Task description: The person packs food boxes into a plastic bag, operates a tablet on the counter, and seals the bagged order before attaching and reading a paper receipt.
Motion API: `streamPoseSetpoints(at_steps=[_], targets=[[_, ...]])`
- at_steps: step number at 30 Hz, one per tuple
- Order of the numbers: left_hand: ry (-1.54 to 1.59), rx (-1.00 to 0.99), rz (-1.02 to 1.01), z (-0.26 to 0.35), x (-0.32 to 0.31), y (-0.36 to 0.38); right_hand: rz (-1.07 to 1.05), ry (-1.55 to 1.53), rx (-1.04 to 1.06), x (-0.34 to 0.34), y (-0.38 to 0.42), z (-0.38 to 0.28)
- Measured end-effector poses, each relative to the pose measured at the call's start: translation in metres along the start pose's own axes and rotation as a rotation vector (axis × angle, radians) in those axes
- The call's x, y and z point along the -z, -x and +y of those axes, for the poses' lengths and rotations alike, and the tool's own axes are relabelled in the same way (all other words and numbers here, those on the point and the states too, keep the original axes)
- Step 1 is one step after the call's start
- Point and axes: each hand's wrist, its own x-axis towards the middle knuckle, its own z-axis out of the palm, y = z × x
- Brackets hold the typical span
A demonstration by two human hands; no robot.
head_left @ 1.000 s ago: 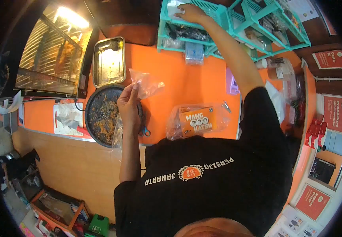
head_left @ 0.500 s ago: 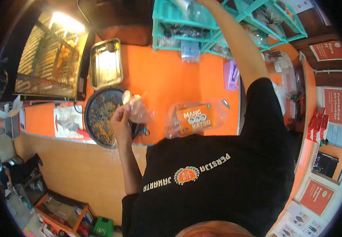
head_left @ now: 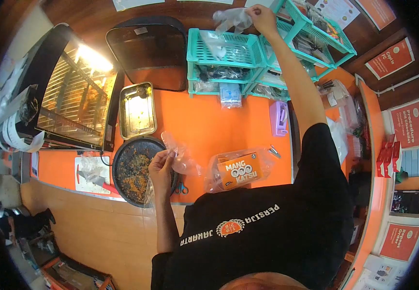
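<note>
My left hand pinches a crumpled clear plastic bag between thumb and fingers. It hovers over the right edge of a round black pan with orange-brown crumbs in it. At the far side, my right hand grips another thin clear plastic bag by its edge, above the top tier of a turquoise basket rack. More clear plastic lies in that tier. On the orange counter in front of my chest sits an orange printed box inside a clear bag.
A metal tray stands behind the pan, beside a lit display warmer. On a white board lies a red-handled tool. Blue-handled scissors rest near the pan. A purple tape dispenser stands at the counter's right edge.
The view has tilted up, bringing my right hand into full sight with the plastic bag raised over the rack. My left hand still holds its plastic, now turned slightly to the right.
</note>
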Motion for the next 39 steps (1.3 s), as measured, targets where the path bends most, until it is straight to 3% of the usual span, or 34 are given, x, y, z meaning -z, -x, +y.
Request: streamPoseSetpoints(at_steps=[4, 6, 7, 10, 12, 14, 15, 16, 18, 20, 22, 23, 26, 27, 28, 30, 33, 36, 37, 39], targets=[[-0.017, -0.023, 0.033, 0.007, -0.007, -0.004, -0.062, -0.127, -0.095, 0.046, 0.034, -0.1], [-0.035, -0.018, 0.082, 0.01, -0.013, -0.005, -0.119, -0.34, 0.031, 0.057, 0.098, -0.171], [0.11, -0.005, 0.097, 0.013, -0.021, -0.007, -0.269, -0.338, 0.223, 0.059, 0.141, -0.191], [0.286, 0.013, 0.1, 0.015, -0.045, -0.012, -0.715, -0.609, 0.15, 0.096, 0.247, -0.289], [0.313, 0.025, 0.066, 0.019, -0.058, -0.009, -0.828, -0.737, 0.101, 0.104, 0.272, -0.298], [0.333, 0.026, -0.101, 0.023, -0.07, 0.001, -0.977, -0.932, -0.491, 0.111, 0.294, -0.294], [0.257, -0.003, -0.123, 0.018, -0.072, 0.002, -0.948, -0.81, -0.58, 0.122, 0.287, -0.29], [0.254, 0.022, -0.132, 0.023, -0.076, 0.008, -0.947, -0.804, -0.608, 0.131, 0.283, -0.281], [0.028, -0.173, -0.133, 0.033, -0.081, 0.022, -0.729, -0.973, -0.652, 0.15, 0.28, -0.261], [-0.127, -0.191, -0.19, 0.024, -0.071, 0.037, -0.595, -0.749, -0.514, 0.18, 0.271, -0.248], [-0.551, -0.37, -0.331, 0.028, -0.068, 0.062, -0.582, -0.583, -0.475, 0.213, 0.263, -0.237], [-0.716, -0.34, -0.377, 0.029, -0.074, 0.075, -0.577, -0.431, -0.42, 0.227, 0.263, -0.235], [-0.73, -0.247, -0.345, -0.016, -0.074, 0.086, -0.667, -0.375, -0.313, 0.254, 0.274, -0.245], [-0.672, -0.191, -0.293, -0.024, -0.072, 0.082, -0.665, -0.383, -0.312, 0.252, 0.281, -0.249], [-0.682, -0.192, -0.294, -0.024, -0.07, 0.077, -0.721, -0.444, -0.175, 0.243, 0.295, -0.255], [-0.058, 0.046, -0.253, -0.024, -0.066, 0.073, -0.91, -0.479, -0.024, 0.215, 0.334, -0.264], [-0.008, 0.038, -0.341, -0.008, -0.072, 0.08, -1.297, -0.342, 0.059, 0.164, 0.368, -0.289], [-0.058, 0.046, -0.364, -0.006, -0.076, 0.094, -1.437, -0.518, -0.049, 0.092, 0.448, -0.276], [-0.004, 0.069, -0.411, -0.011, -0.072, 0.095, -1.528, -0.998, -0.331, 0.052, 0.495, -0.256], [0.023, 0.107, -0.459, -0.011, -0.07, 0.099, -1.54, -1.497, -0.632, 0.039, 0.517, -0.252]])
